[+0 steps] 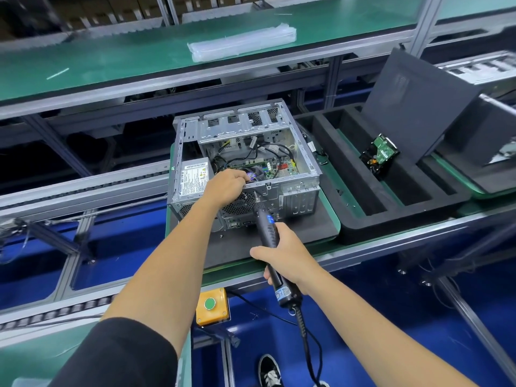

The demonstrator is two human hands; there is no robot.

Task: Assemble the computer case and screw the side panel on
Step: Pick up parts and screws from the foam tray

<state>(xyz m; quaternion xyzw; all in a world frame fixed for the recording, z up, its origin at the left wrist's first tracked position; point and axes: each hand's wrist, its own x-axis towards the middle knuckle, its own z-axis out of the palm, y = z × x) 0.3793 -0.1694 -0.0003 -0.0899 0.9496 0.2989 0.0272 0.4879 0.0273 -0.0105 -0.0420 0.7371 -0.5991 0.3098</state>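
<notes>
An open metal computer case [300,188] lies on its side on a dark foam pad [231,247], with its motherboard and cables showing. My left hand [227,187] rests on the case's top rear edge, fingers curled over the rim near the fan. In my right hand [284,252] is a black electric screwdriver [268,233], gripped around its body. Its bit touches the upper rear edge of the case just right of my left hand. A dark grey side panel [418,107] leans upright in the foam tray to the right.
A black foam tray [363,185] to the right holds a hard drive [381,156]. A second case [497,152] sits at the far right. A yellow box with a green button [212,305] hangs under the conveyor edge. Plastic bags [243,43] lie on the green upper shelf.
</notes>
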